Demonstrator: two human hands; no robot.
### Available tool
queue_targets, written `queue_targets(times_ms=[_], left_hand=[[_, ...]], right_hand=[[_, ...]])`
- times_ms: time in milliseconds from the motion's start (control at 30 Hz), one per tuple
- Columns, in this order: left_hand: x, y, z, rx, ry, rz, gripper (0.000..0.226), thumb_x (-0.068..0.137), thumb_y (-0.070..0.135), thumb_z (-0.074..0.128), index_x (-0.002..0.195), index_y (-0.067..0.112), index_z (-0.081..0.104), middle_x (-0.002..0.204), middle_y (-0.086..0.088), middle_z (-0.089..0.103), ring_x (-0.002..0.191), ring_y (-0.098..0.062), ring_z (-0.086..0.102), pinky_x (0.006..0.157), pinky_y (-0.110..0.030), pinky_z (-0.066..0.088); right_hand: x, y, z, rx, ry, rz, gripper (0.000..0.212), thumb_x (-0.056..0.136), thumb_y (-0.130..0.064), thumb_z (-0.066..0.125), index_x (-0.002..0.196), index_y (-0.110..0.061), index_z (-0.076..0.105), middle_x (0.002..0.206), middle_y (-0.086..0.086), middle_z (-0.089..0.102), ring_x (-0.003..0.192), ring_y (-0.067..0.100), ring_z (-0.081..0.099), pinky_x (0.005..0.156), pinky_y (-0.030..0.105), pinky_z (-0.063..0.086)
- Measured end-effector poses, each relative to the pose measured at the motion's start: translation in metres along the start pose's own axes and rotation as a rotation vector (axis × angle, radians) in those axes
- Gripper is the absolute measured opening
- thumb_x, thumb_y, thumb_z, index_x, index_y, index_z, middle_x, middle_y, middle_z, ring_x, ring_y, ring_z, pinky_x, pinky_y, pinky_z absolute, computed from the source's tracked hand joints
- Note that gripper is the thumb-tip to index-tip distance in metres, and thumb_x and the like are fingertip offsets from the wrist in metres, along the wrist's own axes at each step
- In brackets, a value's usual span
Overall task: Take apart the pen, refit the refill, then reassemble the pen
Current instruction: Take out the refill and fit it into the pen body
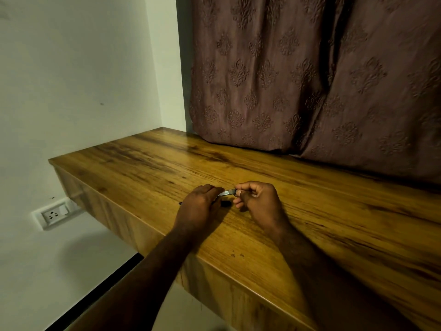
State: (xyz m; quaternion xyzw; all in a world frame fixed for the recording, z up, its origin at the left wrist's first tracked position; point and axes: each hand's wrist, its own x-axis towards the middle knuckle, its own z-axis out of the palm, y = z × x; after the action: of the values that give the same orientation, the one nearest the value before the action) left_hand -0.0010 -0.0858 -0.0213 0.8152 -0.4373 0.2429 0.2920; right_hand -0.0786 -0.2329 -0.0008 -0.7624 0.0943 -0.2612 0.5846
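Just below the middle of the frame, both hands meet over the near edge of a wooden desk (143, 168). The pen (226, 193) spans the small gap between them, lying roughly level, its pale shiny barrel catching the light. The left hand (199, 205) has its fingers curled over the pen's left end, and the back of the hand hides exactly how they sit. The right hand (259, 199) pinches the pen's right end between thumb and forefinger, with the other fingers tucked in below.

Holding the pen at both ends like this suits twisting or pulling the halves against each other, so this looks like the separating or rejoining step. Which of the two it is cannot be told from here.

Just under the barrel there is a short black piece (225, 203), possibly a cap or end section. Whether it rests on the desk or is held is unclear. A thin dark tip (180, 203) pokes out to the left of the left hand. It may be the refill, but it is too small to say.

Working low over the wood means any loose part would land close by. A patterned curtain (310, 80) fills the upper right, and a wall socket (53, 215) sits at the lower left.
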Motion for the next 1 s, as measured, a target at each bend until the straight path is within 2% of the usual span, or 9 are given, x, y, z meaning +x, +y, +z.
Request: queue_targets(times_ms=[267, 433, 500, 600, 700, 800, 867, 933, 1000], left_hand=[[0.0, -0.002, 0.002, 0.011, 0.013, 0.014, 0.038, 0.089, 0.032, 0.043, 0.11, 0.009, 0.066, 0.099, -0.009, 0.068, 0.088, -0.025, 0.062, 0.075, -0.037, 0.051], [-0.002, -0.005, 0.004, -0.05, 0.086, -0.051, 0.025, 0.092, 0.02, 0.051, 0.111, 0.012, 0.065, 0.1, -0.005, 0.067, 0.088, -0.02, 0.062, 0.077, -0.033, 0.05], [-0.002, -0.006, 0.002, -0.134, 0.154, -0.135, 0.021, 0.093, 0.017, 0.052, 0.109, 0.014, 0.066, 0.097, -0.001, 0.067, 0.085, -0.014, 0.061, 0.075, -0.027, 0.048], [0.001, -0.021, -0.004, -0.293, 0.245, -0.386, 0.019, 0.092, 0.014, 0.056, 0.106, 0.011, 0.068, 0.092, -0.002, 0.069, 0.081, -0.014, 0.063, 0.071, -0.019, 0.046], [0.008, -0.049, -0.017, -0.24, 0.298, -0.526, 0.016, 0.09, 0.011, 0.059, 0.102, 0.008, 0.069, 0.093, -0.004, 0.07, 0.083, -0.014, 0.063, 0.073, -0.021, 0.043], [0.015, -0.066, -0.022, -0.282, 0.168, -0.639, 0.011, 0.089, 0.005, 0.06, 0.095, 0.005, 0.069, 0.084, -0.007, 0.068, 0.07, -0.01, 0.061, 0.065, -0.024, 0.046], [0.02, -0.075, -0.016, -0.323, 0.043, -0.672, 0.009, 0.085, 0.003, 0.065, 0.091, 0.006, 0.071, 0.079, -0.01, 0.068, 0.064, -0.014, 0.064, 0.062, -0.027, 0.051], [0.029, -0.089, -0.009, -0.129, -0.086, -0.611, 0.012, 0.08, 0.013, 0.071, 0.091, 0.014, 0.074, 0.08, -0.006, 0.071, 0.072, -0.018, 0.067, 0.065, -0.023, 0.049], [0.037, -0.097, -0.009, -0.059, -0.19, -0.552, 0.008, 0.082, 0.018, 0.069, 0.087, 0.02, 0.075, 0.072, -0.001, 0.069, 0.065, -0.013, 0.064, 0.059, -0.019, 0.042]], right_hand=[[0.001, 0.003, 0.003, 0.03, 0.006, 0.024, 0.016, 0.092, 0.001, 0.056, 0.101, -0.002, 0.069, 0.07, 0.009, 0.069, 0.055, 0.012, 0.063, 0.057, 0.025, 0.056], [-0.001, 0.004, 0.006, 0.046, 0.039, 0.01, 0.017, 0.093, -0.003, 0.056, 0.106, -0.01, 0.064, 0.079, 0.011, 0.07, 0.053, 0.011, 0.061, 0.05, 0.024, 0.052], [-0.002, 0.005, 0.004, 0.005, 0.044, 0.013, 0.012, 0.094, -0.004, 0.055, 0.101, -0.011, 0.062, 0.079, 0.008, 0.069, 0.048, 0.009, 0.058, 0.043, 0.023, 0.048], [-0.001, 0.01, 0.003, -0.112, 0.032, 0.007, 0.007, 0.093, -0.008, 0.058, 0.092, -0.011, 0.064, 0.075, 0.004, 0.068, 0.041, 0.006, 0.053, 0.038, 0.021, 0.042], [0.001, 0.014, 0.008, -0.238, -0.003, -0.038, 0.008, 0.089, -0.012, 0.064, 0.084, -0.014, 0.069, 0.062, -0.006, 0.06, 0.04, -0.001, 0.047, 0.042, 0.015, 0.035], [0.002, 0.015, 0.011, -0.344, -0.028, -0.058, 0.008, 0.087, -0.016, 0.067, 0.082, -0.014, 0.074, 0.058, -0.013, 0.053, 0.045, -0.002, 0.045, 0.043, 0.01, 0.027], [0.003, 0.016, 0.011, -0.382, -0.036, -0.052, 0.008, 0.086, -0.017, 0.068, 0.082, -0.017, 0.074, 0.06, -0.015, 0.053, 0.051, -0.002, 0.046, 0.046, 0.01, 0.028], [0.004, 0.017, 0.012, -0.405, -0.045, -0.048, 0.008, 0.086, -0.017, 0.068, 0.081, -0.018, 0.074, 0.061, -0.016, 0.054, 0.055, -0.001, 0.048, 0.048, 0.013, 0.031], [0.004, 0.017, 0.013, -0.417, -0.049, -0.05, 0.009, 0.086, -0.016, 0.068, 0.081, -0.019, 0.074, 0.063, -0.017, 0.055, 0.058, -0.001, 0.05, 0.051, 0.014, 0.033]])
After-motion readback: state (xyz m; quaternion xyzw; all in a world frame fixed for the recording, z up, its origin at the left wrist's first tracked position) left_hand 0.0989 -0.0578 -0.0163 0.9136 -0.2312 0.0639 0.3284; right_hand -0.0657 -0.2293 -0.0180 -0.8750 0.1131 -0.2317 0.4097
